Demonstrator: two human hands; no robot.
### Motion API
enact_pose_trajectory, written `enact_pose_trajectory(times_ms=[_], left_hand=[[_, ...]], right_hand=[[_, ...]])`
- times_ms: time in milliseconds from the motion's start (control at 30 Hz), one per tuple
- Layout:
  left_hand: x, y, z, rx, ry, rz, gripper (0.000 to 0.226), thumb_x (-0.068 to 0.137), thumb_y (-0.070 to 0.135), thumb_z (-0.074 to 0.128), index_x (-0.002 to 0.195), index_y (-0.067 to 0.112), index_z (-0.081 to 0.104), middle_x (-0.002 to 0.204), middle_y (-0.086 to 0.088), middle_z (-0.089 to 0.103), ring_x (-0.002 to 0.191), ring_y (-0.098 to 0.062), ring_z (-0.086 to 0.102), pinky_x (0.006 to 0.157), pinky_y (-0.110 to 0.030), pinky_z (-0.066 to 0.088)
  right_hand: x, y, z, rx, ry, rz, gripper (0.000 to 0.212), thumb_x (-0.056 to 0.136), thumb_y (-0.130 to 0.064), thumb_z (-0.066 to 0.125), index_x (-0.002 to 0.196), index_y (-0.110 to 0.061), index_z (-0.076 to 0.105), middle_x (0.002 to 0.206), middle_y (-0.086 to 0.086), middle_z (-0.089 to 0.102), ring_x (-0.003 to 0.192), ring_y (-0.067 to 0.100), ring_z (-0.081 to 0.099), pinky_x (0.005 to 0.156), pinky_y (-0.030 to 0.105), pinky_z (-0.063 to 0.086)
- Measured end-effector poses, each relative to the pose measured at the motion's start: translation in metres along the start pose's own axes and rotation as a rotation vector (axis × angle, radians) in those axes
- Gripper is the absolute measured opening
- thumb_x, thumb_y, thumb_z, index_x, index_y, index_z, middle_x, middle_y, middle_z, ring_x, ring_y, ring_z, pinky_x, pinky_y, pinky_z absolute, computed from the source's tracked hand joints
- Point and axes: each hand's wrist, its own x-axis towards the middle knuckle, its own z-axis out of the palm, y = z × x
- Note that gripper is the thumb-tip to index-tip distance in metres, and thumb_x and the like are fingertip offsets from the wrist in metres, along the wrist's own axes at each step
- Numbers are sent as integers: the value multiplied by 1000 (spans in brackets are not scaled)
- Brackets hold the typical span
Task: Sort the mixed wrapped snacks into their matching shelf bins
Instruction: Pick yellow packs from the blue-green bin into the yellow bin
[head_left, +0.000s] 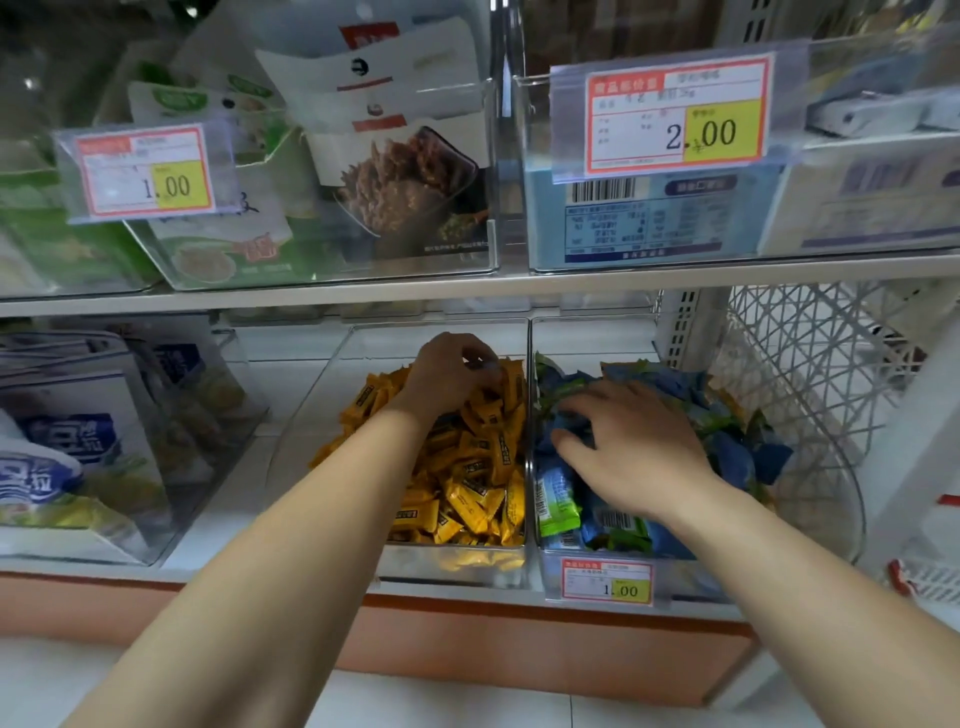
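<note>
Two clear bins sit side by side on the lower shelf. The middle bin (457, 569) is piled with yellow wrapped snacks (478, 467). The bin to its right (550, 564) holds blue and green wrapped snacks (737, 447). My left hand (449, 376) reaches deep into the yellow pile, fingers curled down into the wrappers near the back; something small and dark shows at its fingertips, too blurred to name. My right hand (631, 441) lies palm down on the blue and green pile with its fingers spread and fairly straight.
A clear bin of blue-and-white bags (78, 436) stands at the lower left. The upper shelf carries clear bins of green and white pouches (322, 171) and pale blue boxes (675, 218), with price tags in front. A white lattice basket (810, 364) sits at the right.
</note>
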Motion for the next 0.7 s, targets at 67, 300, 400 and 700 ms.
enact_pose_trajectory(times_ms=[67, 300, 400, 700], left_hand=[[-13, 0, -13, -52, 107, -2, 10, 84, 30, 77, 92, 27, 71, 90, 17, 63, 92, -8, 58, 76, -19, 43], [-76, 30, -54, -507, 220, -134, 17, 85, 33, 77, 88, 18, 70, 73, -5, 74, 58, -18, 71, 51, -26, 55], [-100, 44, -49, -620, 151, -86, 13, 89, 36, 72, 89, 23, 68, 76, -2, 75, 60, -20, 72, 48, -24, 53], [-66, 1, -31, 85, 79, -109, 14, 97, 36, 59, 106, 30, 69, 100, 12, 70, 86, -10, 60, 71, -17, 43]], right_hand=[[0, -7, -2, 21, 78, -7, 50, 95, -57, 40, 139, -35, 48, 144, -8, 45, 134, 23, 35, 107, 43, 33], [-1, -42, -8, 535, 207, -113, 58, 97, -37, 53, 151, -35, 31, 149, -4, 43, 138, 16, 36, 111, 34, 31], [-3, -56, -6, 805, 121, -134, 51, 100, -35, 52, 149, -33, 37, 146, -5, 49, 134, 13, 44, 113, 37, 36], [0, -3, -14, 391, 448, -59, 17, 89, -19, 65, 97, -33, 59, 100, -11, 55, 82, 14, 59, 67, 33, 50]])
